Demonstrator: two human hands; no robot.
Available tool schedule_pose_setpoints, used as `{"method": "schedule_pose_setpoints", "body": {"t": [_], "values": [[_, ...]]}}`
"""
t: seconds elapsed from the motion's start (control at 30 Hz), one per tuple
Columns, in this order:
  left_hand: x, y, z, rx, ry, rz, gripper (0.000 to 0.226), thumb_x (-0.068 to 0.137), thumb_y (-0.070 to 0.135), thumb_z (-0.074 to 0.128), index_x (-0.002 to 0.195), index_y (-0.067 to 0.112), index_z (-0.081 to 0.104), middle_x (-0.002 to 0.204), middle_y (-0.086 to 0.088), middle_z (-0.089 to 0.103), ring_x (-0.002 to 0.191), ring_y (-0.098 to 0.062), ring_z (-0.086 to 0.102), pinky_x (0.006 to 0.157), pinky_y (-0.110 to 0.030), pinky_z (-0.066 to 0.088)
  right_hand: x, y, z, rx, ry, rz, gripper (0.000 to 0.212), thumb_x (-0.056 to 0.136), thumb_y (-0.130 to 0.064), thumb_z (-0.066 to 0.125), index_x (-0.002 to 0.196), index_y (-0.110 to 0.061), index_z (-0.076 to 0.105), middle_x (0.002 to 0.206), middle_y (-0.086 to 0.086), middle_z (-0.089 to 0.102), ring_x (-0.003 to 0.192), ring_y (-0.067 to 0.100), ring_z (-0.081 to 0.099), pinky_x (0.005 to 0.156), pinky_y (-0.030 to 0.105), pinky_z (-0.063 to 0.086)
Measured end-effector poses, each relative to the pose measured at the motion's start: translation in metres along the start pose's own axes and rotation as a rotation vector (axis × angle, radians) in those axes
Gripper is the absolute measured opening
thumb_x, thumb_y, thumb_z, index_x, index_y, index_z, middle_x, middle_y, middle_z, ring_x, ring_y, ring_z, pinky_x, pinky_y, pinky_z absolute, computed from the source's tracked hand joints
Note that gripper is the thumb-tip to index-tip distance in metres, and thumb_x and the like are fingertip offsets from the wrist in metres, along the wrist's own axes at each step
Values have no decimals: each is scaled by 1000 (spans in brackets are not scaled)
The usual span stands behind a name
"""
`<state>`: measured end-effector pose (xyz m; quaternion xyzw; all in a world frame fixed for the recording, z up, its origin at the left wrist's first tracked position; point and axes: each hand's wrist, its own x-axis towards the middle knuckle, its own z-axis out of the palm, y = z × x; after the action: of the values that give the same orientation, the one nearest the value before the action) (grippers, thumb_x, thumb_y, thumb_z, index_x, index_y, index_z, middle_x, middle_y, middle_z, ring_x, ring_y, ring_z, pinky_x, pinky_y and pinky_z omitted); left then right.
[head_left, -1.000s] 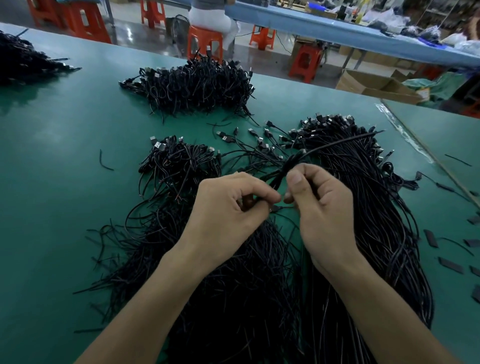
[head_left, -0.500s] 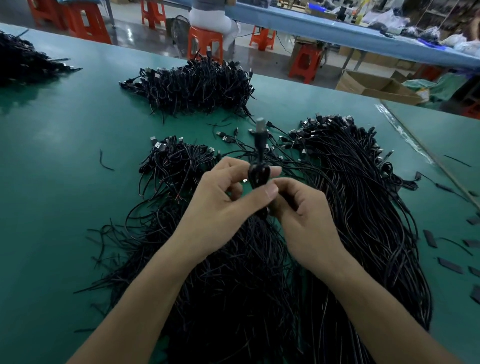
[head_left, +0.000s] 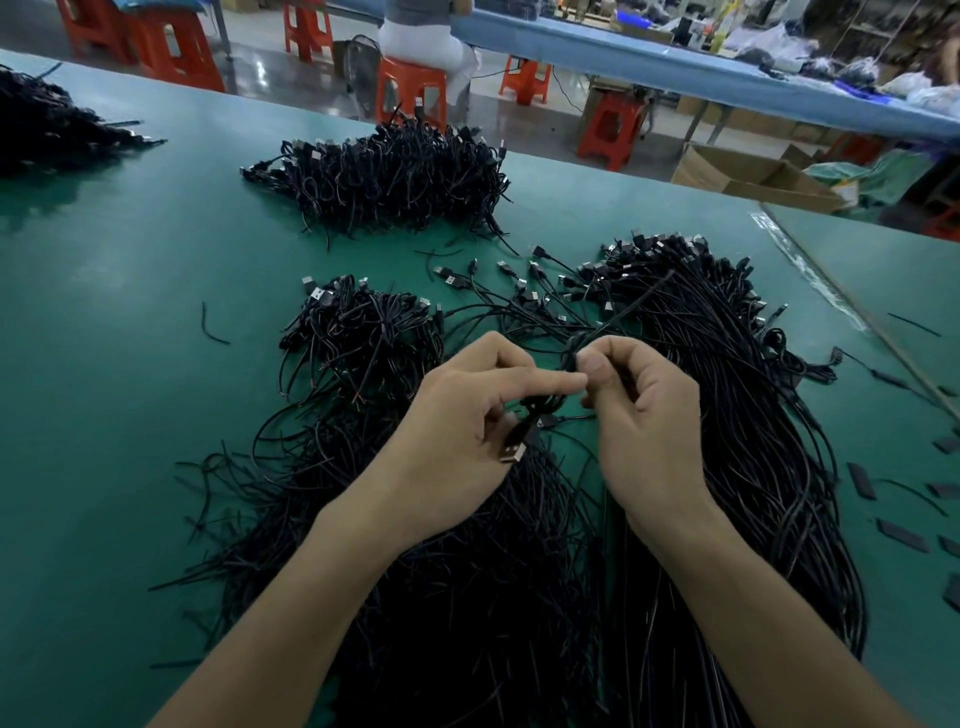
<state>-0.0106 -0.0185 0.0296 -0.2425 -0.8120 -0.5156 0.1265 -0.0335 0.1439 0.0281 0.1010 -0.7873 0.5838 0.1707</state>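
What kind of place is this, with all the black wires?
Probably a cable factory workshop: heaps of USB cables on a long green table, orange stools, and a cardboard box.

Cable (head_left: 540, 402) pinched between the fingers (head_left: 545, 383): black plastic sheath, matt, smooth. USB plug (head_left: 511, 452) just under those fingers: shiny metal shell, black plastic body. Table (head_left: 130, 415) left of the fingers: green, smooth, faint sheen.
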Motion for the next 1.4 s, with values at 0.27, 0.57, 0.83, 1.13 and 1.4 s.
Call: {"method": "schedule_pose_setpoints", "body": {"t": [0.27, 0.57, 0.83, 1.13, 1.4], "values": [[1, -10, 4, 153, -110, -30, 41, 90, -2, 48, 121, 14, 69, 121, 12, 50, 95, 4, 52, 75, -5, 35, -6, -5, 4, 39, 35, -112, 13, 99, -17, 57, 90, -24, 62, 77, -22, 62, 71, -3, 56, 66, 10, 43], [4, -7, 1, -312, 62, -388, 56, 98, 49, 33, 91, 9, 73, 85, -16, 63, 73, -22, 58, 76, -33, 49, -12, 0, 7, 5, -179, -77, 13, 95, -24, 62, 89, -36, 63, 88, -15, 62, 85, 11, 56, 77, 31, 48], [5, -15, -5, -430, 51, -307, 22, 83, 31, 74, 104, 25, 76, 94, -11, 75, 82, -17, 70, 80, -26, 57, -18, -2, 8, -28, -239, 32, 17, 101, -15, 55, 92, -20, 69, 74, 2, 67, 56, 17, 53, 52, 38, 44], [3, -17, -16, -218, -97, -209, 22, 92, 32, 65, 111, 40, 71, 81, 13, 71, 70, -15, 65, 66, -30, 54, -19, -3, 5, 400, -388, 479, 20, 80, -40, 64, 77, -23, 75, 65, -7, 58, 61, 5, 50, 54, 15, 41], [30, -50, -35, 49, 315, -401, 16, 88, 31, 73, 103, 29, 66, 78, 7, 70, 70, -10, 68, 68, -25, 60, -1, 37, -30, -1069, -418, 199, 32, 100, -42, 52, 123, -21, 59, 117, -1, 60, 110, 19, 55, 93, 32, 47]]}}
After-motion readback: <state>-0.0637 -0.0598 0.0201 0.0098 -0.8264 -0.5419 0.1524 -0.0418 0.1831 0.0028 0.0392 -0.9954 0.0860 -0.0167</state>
